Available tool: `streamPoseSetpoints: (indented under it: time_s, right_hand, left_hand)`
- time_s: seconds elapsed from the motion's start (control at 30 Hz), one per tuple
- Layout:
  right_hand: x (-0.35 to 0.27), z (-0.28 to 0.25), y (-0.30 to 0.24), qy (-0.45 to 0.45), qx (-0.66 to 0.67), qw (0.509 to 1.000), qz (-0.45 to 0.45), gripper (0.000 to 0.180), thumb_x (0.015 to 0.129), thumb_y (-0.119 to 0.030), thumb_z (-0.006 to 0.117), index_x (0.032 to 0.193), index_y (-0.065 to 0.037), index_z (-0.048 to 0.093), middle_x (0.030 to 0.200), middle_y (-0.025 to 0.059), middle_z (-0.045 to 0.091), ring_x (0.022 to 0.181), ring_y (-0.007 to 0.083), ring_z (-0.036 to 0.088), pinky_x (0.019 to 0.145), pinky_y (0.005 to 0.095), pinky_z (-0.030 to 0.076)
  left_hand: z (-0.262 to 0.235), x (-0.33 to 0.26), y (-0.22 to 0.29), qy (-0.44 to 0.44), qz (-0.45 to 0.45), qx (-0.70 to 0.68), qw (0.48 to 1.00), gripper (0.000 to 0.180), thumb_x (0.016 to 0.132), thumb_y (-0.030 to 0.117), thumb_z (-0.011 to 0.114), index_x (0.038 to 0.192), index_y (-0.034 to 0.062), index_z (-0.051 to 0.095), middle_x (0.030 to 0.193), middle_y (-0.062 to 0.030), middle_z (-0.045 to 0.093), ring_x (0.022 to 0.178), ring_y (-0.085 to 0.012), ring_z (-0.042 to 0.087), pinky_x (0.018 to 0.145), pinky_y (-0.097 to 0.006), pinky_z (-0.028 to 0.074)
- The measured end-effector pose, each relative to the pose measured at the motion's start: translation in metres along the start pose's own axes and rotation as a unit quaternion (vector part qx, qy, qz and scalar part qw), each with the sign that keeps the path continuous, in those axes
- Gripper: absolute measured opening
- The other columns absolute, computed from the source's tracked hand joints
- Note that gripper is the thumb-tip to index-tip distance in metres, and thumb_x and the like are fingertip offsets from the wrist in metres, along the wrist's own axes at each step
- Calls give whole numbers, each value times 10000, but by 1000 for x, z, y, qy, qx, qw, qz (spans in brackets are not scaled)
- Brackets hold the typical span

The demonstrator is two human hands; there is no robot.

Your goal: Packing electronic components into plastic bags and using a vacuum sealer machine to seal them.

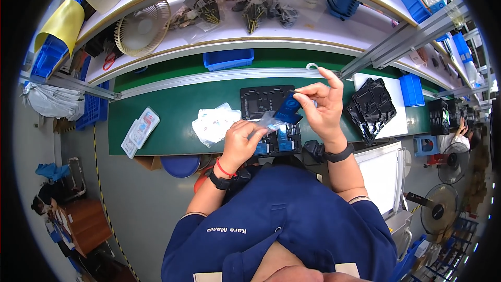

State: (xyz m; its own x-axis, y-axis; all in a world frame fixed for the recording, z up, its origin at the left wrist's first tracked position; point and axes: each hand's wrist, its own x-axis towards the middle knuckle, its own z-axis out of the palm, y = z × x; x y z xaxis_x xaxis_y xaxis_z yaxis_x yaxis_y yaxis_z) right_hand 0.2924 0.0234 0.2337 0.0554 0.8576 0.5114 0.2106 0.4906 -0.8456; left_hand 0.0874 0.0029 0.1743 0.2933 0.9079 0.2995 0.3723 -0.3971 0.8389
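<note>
Above the green bench my right hand (pixel 324 105) pinches the top edge of a flat, dark blue rectangular piece (pixel 287 109) between thumb and forefinger, other fingers raised. My left hand (pixel 242 142) is closed on a small clear plastic bag (pixel 267 120), whose mouth reaches to the lower part of the blue piece. Whether that part sits inside the bag or behind it, I cannot tell. Beneath both hands lies a black moulded tray (pixel 254 102) with similar blue pieces (pixel 285 143) in its near pockets. Left of my left hand is a loose pile of white printed packets (pixel 213 124).
Two more flat printed packs (pixel 144 127) lie on the bench (pixel 175 98) at left. Stacked black trays (pixel 371 105) rest on a white board at right, beside a blue bin (pixel 412 90). A metal-framed shelf (pixel 292 41) with bagged parts and a round basket (pixel 142 27) spans the back.
</note>
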Motion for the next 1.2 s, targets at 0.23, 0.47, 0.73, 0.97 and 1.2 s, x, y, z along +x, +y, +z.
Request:
streamPoseSetpoints:
  time_s: [0.23,0.47,0.73,0.97,1.2]
  right_hand:
    - [-5,15,7,3,171,981,87,572,778,88,606,1224,-60,280,821,108,614,785,141,616,705,229,503]
    - [-4,15,11,11,185,979,85,505,779,97,599,1141,-74,293,830,113,613,801,150,617,732,246,504]
    - [-20,24,15,-53,17,998,-6,520,742,23,678,1124,-18,327,837,109,638,893,206,615,829,293,463]
    - [-41,15,4,-16,-155,988,4,234,762,-80,645,973,-45,549,1093,158,473,1093,307,422,939,392,337]
    - [-77,35,14,-50,-220,972,71,120,723,-88,677,807,-66,594,1016,118,454,1017,271,408,892,358,317]
  left_hand:
    - [-1,-2,-10,-194,-125,-232,945,202,890,178,537,884,-1,630,782,-81,645,733,-156,610,660,-281,461]
    - [6,-4,-17,-240,-127,-298,915,355,969,233,382,1047,-48,585,946,-84,649,843,-130,592,777,-259,468]
    - [2,-3,-21,-176,-211,-384,882,391,969,295,375,1104,-15,571,1002,-86,634,921,-119,573,837,-251,446]
    - [-2,10,-13,-48,-187,-655,730,506,954,404,311,1266,20,416,1231,-184,473,1183,-298,426,992,-437,352]
    - [3,15,-13,43,-215,-750,623,503,949,411,317,1319,70,341,1316,-121,407,1204,-307,408,1018,-464,321]
